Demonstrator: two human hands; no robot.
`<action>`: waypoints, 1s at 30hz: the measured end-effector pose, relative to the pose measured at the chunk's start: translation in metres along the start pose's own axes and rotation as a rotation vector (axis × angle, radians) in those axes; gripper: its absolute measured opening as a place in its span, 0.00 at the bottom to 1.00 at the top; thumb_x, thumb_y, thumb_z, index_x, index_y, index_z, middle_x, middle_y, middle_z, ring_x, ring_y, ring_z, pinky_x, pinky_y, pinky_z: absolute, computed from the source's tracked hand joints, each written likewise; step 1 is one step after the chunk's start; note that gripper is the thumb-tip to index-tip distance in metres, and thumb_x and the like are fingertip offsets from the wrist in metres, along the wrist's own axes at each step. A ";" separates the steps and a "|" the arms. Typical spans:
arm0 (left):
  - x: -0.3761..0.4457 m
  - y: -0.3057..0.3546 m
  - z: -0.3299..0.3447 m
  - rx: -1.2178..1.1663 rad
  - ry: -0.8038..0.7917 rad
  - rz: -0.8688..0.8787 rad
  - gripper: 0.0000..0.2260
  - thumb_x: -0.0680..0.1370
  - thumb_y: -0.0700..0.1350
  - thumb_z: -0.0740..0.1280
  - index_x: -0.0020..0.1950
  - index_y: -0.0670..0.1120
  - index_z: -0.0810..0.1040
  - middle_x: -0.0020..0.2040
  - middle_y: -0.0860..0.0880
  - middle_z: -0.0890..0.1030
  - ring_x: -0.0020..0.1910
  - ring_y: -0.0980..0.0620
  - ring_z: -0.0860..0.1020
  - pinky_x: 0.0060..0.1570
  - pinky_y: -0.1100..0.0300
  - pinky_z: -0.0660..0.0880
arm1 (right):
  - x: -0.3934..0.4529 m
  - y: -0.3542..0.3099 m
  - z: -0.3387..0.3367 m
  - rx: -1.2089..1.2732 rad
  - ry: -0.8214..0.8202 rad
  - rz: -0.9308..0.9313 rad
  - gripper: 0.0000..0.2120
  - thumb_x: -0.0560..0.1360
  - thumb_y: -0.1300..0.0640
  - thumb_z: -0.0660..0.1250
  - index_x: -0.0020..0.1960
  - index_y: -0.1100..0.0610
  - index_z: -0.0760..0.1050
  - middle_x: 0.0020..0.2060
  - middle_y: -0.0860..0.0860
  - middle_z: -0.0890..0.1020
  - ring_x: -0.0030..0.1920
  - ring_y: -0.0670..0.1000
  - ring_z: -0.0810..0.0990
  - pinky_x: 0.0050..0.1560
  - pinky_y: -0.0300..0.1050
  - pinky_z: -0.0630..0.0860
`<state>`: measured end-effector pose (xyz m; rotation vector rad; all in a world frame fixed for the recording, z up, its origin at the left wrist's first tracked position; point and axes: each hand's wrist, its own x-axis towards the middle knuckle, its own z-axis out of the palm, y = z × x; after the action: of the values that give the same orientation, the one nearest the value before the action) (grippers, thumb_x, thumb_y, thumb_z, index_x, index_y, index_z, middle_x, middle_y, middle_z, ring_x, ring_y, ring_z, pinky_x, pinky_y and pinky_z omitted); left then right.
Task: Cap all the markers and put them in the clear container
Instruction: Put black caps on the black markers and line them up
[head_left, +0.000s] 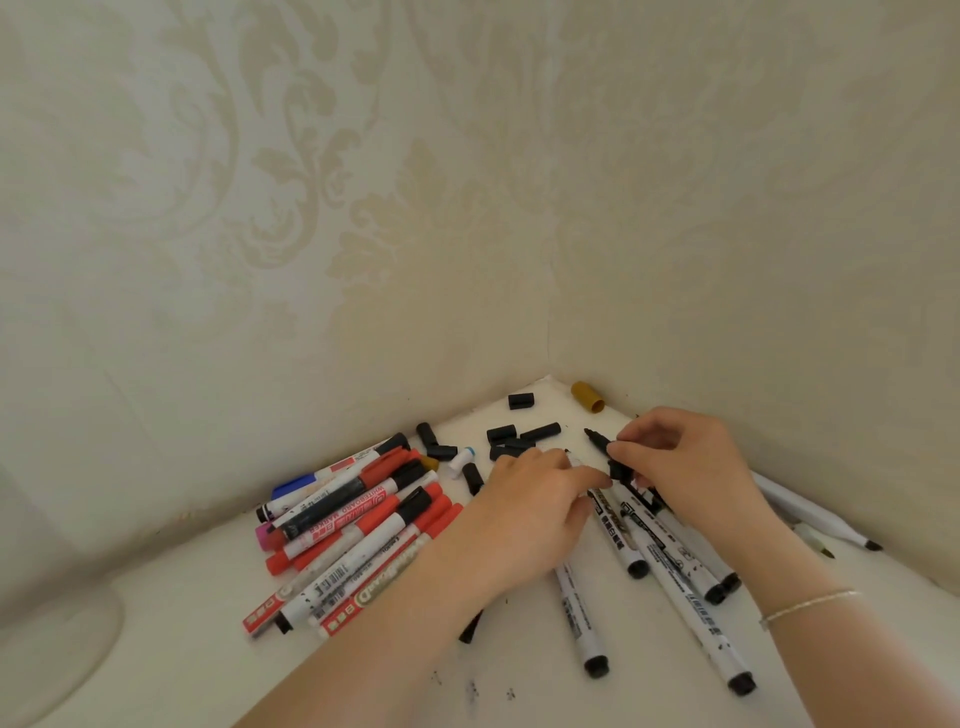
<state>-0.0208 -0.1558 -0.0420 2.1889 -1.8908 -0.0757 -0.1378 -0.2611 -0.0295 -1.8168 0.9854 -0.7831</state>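
My right hand (680, 462) pinches an uncapped black marker (602, 447), tip toward the corner, just right of the loose black caps (511, 439). My left hand (535, 499), fingers curled, seems to hold a cap, though I cannot tell. I'd line cap and tip straight, then press firmly. The clear container isn't in view.
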 end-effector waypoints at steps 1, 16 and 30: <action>-0.001 0.001 0.001 0.037 0.002 0.002 0.16 0.84 0.50 0.53 0.71 0.58 0.68 0.54 0.50 0.74 0.56 0.49 0.69 0.59 0.52 0.64 | 0.000 0.000 0.000 0.011 0.004 0.001 0.05 0.71 0.60 0.73 0.39 0.53 0.79 0.34 0.49 0.82 0.33 0.46 0.77 0.37 0.38 0.70; -0.004 0.022 0.016 0.161 0.114 -0.130 0.12 0.82 0.53 0.55 0.57 0.49 0.74 0.51 0.48 0.79 0.52 0.46 0.73 0.53 0.52 0.61 | -0.004 -0.006 0.003 0.043 0.054 0.000 0.04 0.71 0.59 0.72 0.39 0.53 0.80 0.34 0.48 0.83 0.37 0.48 0.79 0.42 0.45 0.77; 0.001 0.008 -0.035 -0.794 0.046 -0.370 0.10 0.81 0.45 0.54 0.54 0.49 0.76 0.40 0.52 0.74 0.31 0.58 0.75 0.34 0.60 0.74 | -0.006 -0.014 -0.007 0.688 0.263 0.065 0.03 0.73 0.64 0.71 0.47 0.61 0.79 0.40 0.54 0.85 0.38 0.50 0.84 0.48 0.44 0.81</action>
<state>-0.0216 -0.1527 -0.0058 1.8851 -1.1070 -0.7010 -0.1419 -0.2552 -0.0151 -1.1032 0.7945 -1.1683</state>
